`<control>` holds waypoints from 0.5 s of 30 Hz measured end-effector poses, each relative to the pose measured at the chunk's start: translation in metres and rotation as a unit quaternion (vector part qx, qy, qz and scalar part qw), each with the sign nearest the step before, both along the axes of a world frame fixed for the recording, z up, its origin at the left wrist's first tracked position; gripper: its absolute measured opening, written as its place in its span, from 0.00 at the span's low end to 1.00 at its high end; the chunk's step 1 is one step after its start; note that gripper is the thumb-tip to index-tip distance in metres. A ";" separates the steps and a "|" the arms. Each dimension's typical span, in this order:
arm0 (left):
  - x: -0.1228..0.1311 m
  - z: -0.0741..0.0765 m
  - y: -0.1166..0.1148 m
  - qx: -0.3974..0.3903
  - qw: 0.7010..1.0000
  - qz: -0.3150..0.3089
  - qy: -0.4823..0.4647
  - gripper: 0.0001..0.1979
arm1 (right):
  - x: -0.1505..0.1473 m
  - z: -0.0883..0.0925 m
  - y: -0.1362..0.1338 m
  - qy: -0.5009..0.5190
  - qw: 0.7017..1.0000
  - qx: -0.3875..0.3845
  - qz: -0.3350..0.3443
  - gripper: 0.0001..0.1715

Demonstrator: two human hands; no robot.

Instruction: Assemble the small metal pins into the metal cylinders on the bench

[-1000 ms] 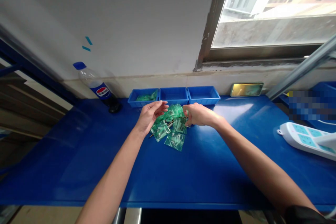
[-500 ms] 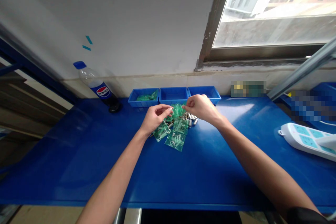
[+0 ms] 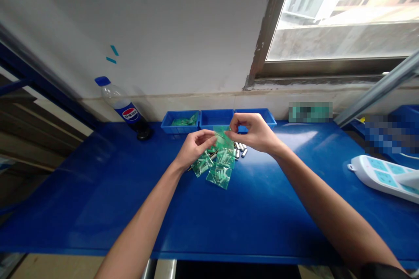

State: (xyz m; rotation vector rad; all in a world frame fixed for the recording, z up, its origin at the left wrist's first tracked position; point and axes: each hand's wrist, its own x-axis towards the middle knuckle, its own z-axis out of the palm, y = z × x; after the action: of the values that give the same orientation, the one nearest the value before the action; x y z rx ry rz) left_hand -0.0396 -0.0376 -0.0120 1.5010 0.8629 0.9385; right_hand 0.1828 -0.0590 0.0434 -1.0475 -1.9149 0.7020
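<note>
Between my hands hangs a small green plastic bag (image 3: 223, 138), held above a pile on the table. My left hand (image 3: 195, 146) pinches its left edge between thumb and fingertips. At its upper right side, my right hand (image 3: 251, 130) closes thumb and forefinger on the same bag. Below lie several more green bags (image 3: 219, 175) with small pale parts showing inside. Loose metal cylinders (image 3: 241, 150) lie beside the bags on the right, and some are partly covered by the bags and my left hand.
Three blue bins (image 3: 217, 117) stand in a row against the wall; the left one holds green bags (image 3: 185, 120). A cola bottle (image 3: 128, 111) stands at the back left of the blue table (image 3: 124, 192). On the right lies a white power strip (image 3: 369, 174).
My right hand has risen slightly and its fingers have rounded, while the green bag now looks flatter and more upright. My left hand keeps nearly the same place.
</note>
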 end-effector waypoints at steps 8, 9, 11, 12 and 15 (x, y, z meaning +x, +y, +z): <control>-0.014 0.008 0.000 0.010 0.997 -0.071 0.043 0.21 | 0.003 -0.014 0.013 0.059 0.990 -0.122 -0.035 0.23; -0.015 0.007 0.002 0.002 0.998 -0.060 0.032 0.22 | 0.004 -0.015 0.015 0.042 0.989 -0.131 -0.051 0.23; -0.018 0.003 0.008 -0.028 0.999 -0.017 -0.006 0.21 | 0.007 -0.015 0.016 -0.037 0.989 -0.128 -0.068 0.20; -0.019 0.001 0.012 -0.048 0.998 0.016 -0.033 0.20 | 0.009 -0.015 0.015 -0.094 0.987 -0.116 -0.064 0.19; -0.021 -0.008 0.024 -0.124 0.971 0.133 -0.153 0.15 | 0.011 -0.016 0.011 -0.254 0.964 -0.073 -0.008 0.17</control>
State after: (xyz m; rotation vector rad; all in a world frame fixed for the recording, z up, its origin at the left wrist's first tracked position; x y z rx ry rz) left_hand -0.0608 -0.0135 -0.0199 1.0094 0.9282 1.1758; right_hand 0.1937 -0.0477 0.0276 -1.4399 -2.3079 0.6122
